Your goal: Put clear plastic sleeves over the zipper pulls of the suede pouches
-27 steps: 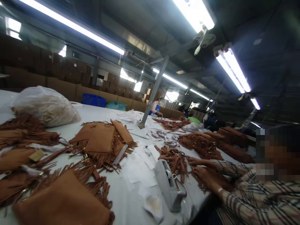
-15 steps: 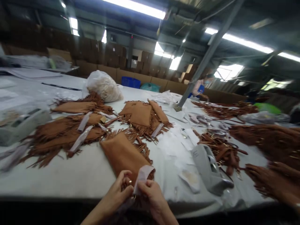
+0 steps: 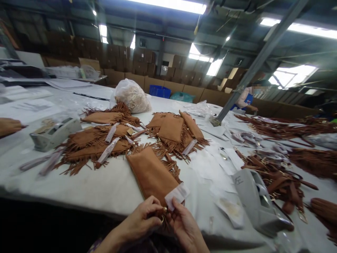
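Head view: left fingers (image 3: 153, 201) pinch a brown gold-ringed strap (image 3: 160, 212), right fingers (image 3: 178, 206) thin white paper (image 3: 179, 193), near the white cloth-covered worktop (image 3: 110, 186)'s edge, bare left of the flat tan fringed bag (image 3: 152, 172).

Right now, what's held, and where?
Left hand: apparently the brown strap, beside the gold ring. Right hand: white wrap, by its lower edge.

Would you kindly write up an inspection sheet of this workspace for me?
Surface: white-covered table, creased near its front edge.
Job's things: brown bag lying flat, white slip at its near corner.
Clutter: fringed bags, paper scraps, brown straps, two grey tape dispensers.
Hands: left hand pinches a small brown piece; right hand holds the white slip.
Cables: cord hanging by the ceiling light.
Surroundings: cartons, blue bin, a co-worker near a grey post.
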{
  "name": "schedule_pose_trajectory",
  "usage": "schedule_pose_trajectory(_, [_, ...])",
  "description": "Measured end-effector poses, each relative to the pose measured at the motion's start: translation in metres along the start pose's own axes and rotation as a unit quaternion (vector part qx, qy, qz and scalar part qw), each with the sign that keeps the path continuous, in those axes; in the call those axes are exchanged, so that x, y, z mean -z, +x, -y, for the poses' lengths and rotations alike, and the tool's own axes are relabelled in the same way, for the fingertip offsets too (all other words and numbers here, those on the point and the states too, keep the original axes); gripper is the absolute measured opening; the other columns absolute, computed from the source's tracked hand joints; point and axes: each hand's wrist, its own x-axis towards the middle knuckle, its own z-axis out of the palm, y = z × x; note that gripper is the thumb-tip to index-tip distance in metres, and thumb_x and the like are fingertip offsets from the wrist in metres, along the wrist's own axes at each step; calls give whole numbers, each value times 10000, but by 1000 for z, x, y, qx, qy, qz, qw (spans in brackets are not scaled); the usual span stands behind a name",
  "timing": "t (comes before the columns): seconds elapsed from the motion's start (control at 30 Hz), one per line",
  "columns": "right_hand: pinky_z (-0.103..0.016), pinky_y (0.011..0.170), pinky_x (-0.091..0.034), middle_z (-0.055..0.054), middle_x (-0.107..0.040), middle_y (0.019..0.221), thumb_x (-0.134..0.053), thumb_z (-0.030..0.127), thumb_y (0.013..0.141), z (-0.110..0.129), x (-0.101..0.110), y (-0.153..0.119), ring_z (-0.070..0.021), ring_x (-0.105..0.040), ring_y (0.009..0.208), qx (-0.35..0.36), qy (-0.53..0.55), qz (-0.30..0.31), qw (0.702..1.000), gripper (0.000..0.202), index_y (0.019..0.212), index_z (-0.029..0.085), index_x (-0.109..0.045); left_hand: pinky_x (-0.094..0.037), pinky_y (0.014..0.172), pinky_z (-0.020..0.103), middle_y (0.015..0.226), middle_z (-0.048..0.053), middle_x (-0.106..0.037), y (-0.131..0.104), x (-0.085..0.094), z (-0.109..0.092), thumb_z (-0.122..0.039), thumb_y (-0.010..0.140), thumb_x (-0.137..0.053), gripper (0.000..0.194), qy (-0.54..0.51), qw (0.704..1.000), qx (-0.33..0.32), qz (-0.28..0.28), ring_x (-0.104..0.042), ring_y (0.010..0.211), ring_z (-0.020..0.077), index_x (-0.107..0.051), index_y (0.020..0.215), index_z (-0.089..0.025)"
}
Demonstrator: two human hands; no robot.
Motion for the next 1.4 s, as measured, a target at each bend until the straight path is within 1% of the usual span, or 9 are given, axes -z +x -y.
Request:
schedule_pose_trajectory(0.2, [-206,523,-487,6,-666,670,-839,241,606,0,1,2,-104,-584,546,-4,3,5,1000,285,772,158,-624,-410,899,289,1024,35,-530,-3,10,-4,-219,750,-589,193,19,999,-11,39,-513,985,186,-687,914,-196])
schedule_pose_trajectory(0.33, [-208,485,-460,18,-642,626,-841,331,610,-3,1,3,-98,-550,506,21,-20,-4,1000,310,746,171,-613,-428,838,268,958,43,-593,-2,9,1,-265,771,-602,148,13,1000,-13,1,-558,918,179,-719,808,-182])
schedule_pose_trajectory(0.5, [-211,481,-464,47,-562,524,-826,443,613,-4,0,4,-88,-512,472,32,-54,-2,998,365,685,180,-584,-443,737,250,844,49,-633,0,1,9,-287,803,-582,197,-4,998,-15,-56,-585,801,167,-723,752,-160])
schedule_pose_trajectory(0.63, [-229,528,-501,3,-642,629,-856,437,563,-4,-4,1,-119,-586,561,23,-44,-6,999,410,747,162,-614,-435,710,239,800,47,-631,1,-2,6,-268,804,-577,203,24,996,-12,-80,-584,767,160,-712,707,-151])
schedule_pose_trajectory(0.7, [-238,543,-512,-19,-669,678,-869,426,538,-5,-5,-1,-134,-605,596,27,-45,-6,999,436,769,149,-625,-433,705,237,790,46,-630,1,-3,4,-273,814,-565,218,38,996,-12,-85,-582,758,157,-703,696,-151])
schedule_pose_trajectory(0.87, [-213,519,-496,-6,-655,651,-892,429,476,-3,-7,-7,-109,-567,558,45,-48,-3,998,457,717,144,-628,-430,697,235,773,45,-619,1,-5,2,-285,846,-524,269,56,994,-18,-88,-571,743,153,-672,666,-150])
schedule_pose_trajectory(1.1, [-223,551,-495,-41,-669,678,-874,449,500,3,-13,-18,-138,-592,620,80,-96,22,992,431,682,124,-658,-426,710,229,805,42,-622,2,-5,0,-263,847,-528,242,74,994,-13,-80,-574,767,150,-673,688,-151])
schedule_pose_trajectory(1.27, [-251,618,-502,-53,-670,668,-818,485,576,2,-12,-21,-154,-594,629,133,-179,52,973,434,721,96,-693,-428,713,221,822,38,-648,3,-6,5,-240,848,-546,217,61,994,-19,-88,-590,772,144,-699,723,-152])
schedule_pose_trajectory(1.4, [-249,590,-472,-42,-653,615,-755,555,609,1,-9,-20,-163,-576,598,203,-292,29,934,464,661,99,-688,-429,713,216,831,35,-658,2,-7,6,-241,862,-546,213,55,994,-23,-94,-594,775,140,-713,761,-157])
